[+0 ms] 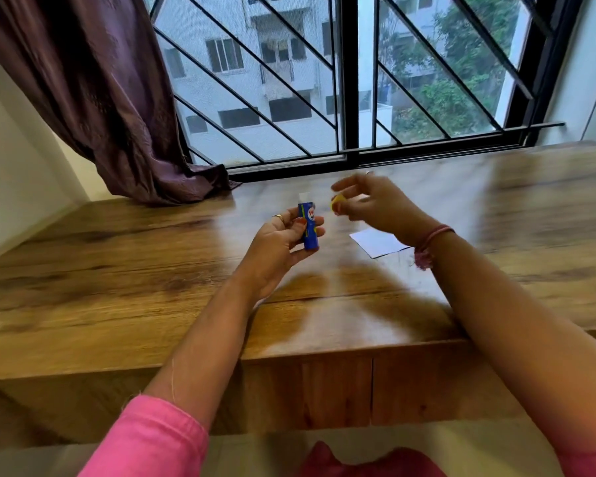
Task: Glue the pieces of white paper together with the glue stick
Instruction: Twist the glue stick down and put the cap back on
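Blue glue stick (308,228): white-red label, partial "1" and "S" legible; rest hidden, blurred.

a single wide-angle view is given, taken from head height and aimed forward and down. the wooden worktop (152,270) is seen from its near edge, close below the camera, with both forearms reaching in from the bottom of the frame. the barred window (348,80) is faced straight ahead, beyond the worktop's far edge.
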The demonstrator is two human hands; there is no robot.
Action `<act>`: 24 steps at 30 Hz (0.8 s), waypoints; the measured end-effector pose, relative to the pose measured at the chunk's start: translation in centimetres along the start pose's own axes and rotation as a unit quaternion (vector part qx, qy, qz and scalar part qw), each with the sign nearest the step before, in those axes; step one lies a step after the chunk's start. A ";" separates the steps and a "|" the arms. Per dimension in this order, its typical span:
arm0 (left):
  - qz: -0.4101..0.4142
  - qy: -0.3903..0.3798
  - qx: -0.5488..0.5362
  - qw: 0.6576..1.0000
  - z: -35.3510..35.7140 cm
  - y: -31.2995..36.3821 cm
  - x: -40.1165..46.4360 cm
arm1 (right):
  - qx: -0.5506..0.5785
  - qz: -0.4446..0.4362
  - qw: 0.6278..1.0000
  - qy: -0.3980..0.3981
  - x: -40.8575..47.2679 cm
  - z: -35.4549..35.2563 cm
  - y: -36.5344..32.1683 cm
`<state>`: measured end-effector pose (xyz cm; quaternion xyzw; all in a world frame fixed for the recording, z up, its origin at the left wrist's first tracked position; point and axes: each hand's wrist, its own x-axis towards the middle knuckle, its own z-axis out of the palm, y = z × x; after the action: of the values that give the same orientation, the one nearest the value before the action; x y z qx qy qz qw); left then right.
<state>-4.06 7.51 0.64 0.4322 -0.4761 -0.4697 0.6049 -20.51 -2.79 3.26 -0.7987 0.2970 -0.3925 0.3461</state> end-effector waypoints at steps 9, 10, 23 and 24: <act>-0.005 -0.097 -0.024 0.995 0.3 0.2 -0.7 | 0.207 -0.064 0.976 -0.002 -2.1 -0.5 -1.5; -0.006 -0.105 -0.017 0.994 0.3 0.2 -0.8 | 0.209 -0.073 0.975 0.006 -2.2 -0.4 -1.6; -0.009 -0.136 -0.024 0.990 0.1 0.2 -1.0 | 0.051 -0.119 0.991 -0.046 -4.1 0.0 -2.0; -0.007 -0.140 -0.031 0.990 0.1 0.2 -1.0 | 0.001 -0.137 0.990 -0.043 -4.4 0.0 -1.8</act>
<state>-4.25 8.56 0.72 0.3472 -0.5381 -0.5442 0.5420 -22.44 1.55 2.88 -0.8474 0.1692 -0.4020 0.3027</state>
